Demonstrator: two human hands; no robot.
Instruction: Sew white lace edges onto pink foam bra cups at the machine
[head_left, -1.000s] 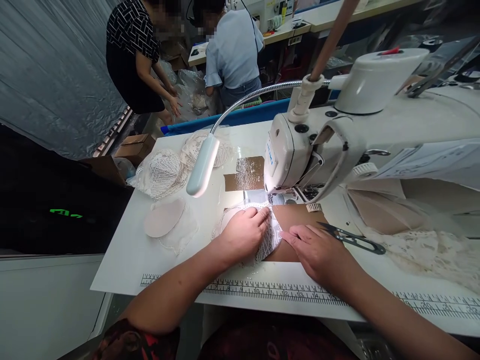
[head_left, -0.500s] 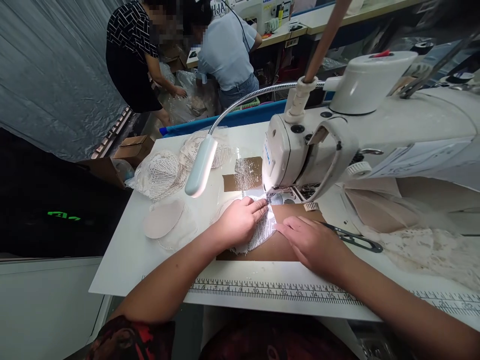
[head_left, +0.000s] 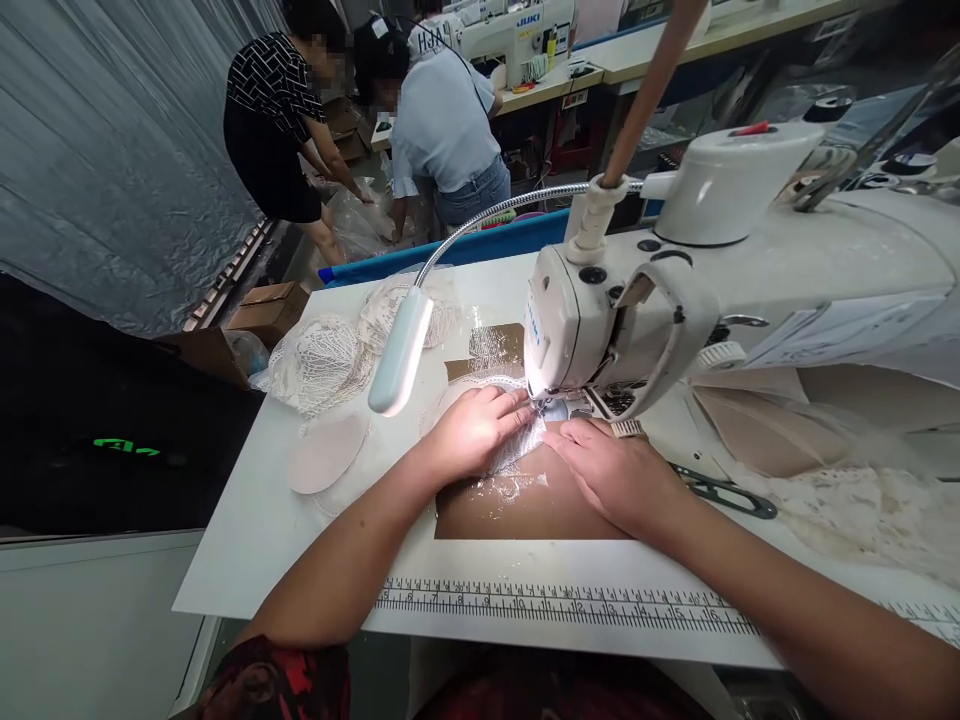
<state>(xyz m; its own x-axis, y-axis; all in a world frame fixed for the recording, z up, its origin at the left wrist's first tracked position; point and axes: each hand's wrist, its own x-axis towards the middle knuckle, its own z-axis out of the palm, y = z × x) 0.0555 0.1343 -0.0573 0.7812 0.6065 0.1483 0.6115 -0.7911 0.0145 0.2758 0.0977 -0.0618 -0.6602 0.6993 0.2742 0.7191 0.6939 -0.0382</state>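
Note:
A white lace piece (head_left: 523, 450) lies under the needle end of a white sewing machine (head_left: 559, 325). My left hand (head_left: 471, 432) rests flat on this lace, its fingers stretched toward the presser foot. Just right of the needle, my right hand (head_left: 611, 468) pinches the near right edge of the lace between thumb and forefinger. Beneath both hands is a brown taped sheet (head_left: 517, 512) on the white table. The part of the lace under my left palm is hidden.
Lace cups (head_left: 319, 360) and a beige oval pad (head_left: 326, 455) lie at left. A lamp (head_left: 403, 350) hangs over the table. Dark thread snips or a similar tool (head_left: 727, 492) and more lace (head_left: 862, 515) lie at right. Two people bend over plastic bags beyond the table.
The lace has fed away from me under the needle, uncovering more of the brown sheet. Both hands have shifted slightly with it. The view has tilted a little.

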